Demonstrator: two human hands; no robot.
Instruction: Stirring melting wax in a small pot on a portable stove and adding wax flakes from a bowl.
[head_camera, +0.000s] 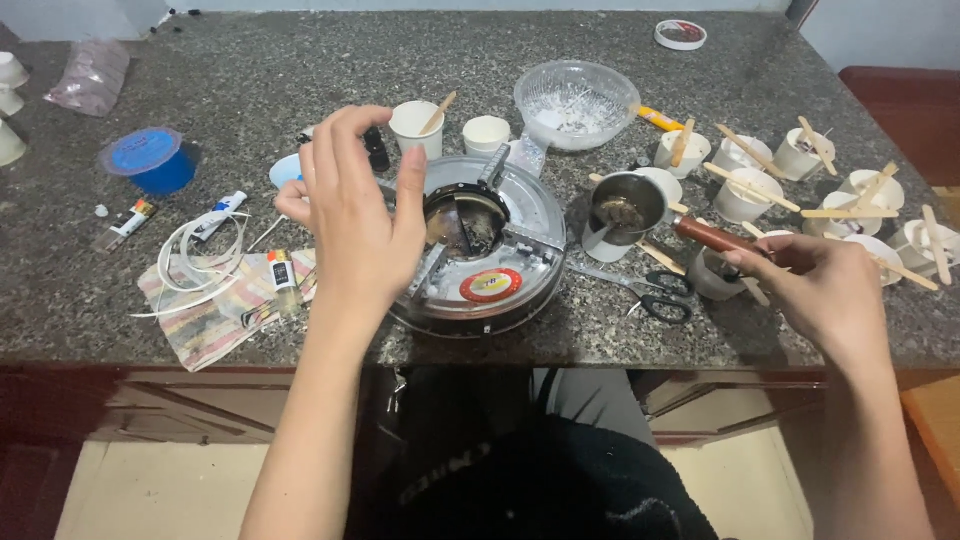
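Over the round burner (487, 250), left hand (355, 215) spread, empty, right hand (825, 290) gripping pot handle (715, 237), fingertips hidden.

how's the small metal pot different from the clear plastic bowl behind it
The small metal pot is opaque, dark inside and has a brown handle held by the right hand. The clear plastic bowl is see-through, wider, handleless, streaked with white residue, and untouched. Both stand upright on the granite counter.
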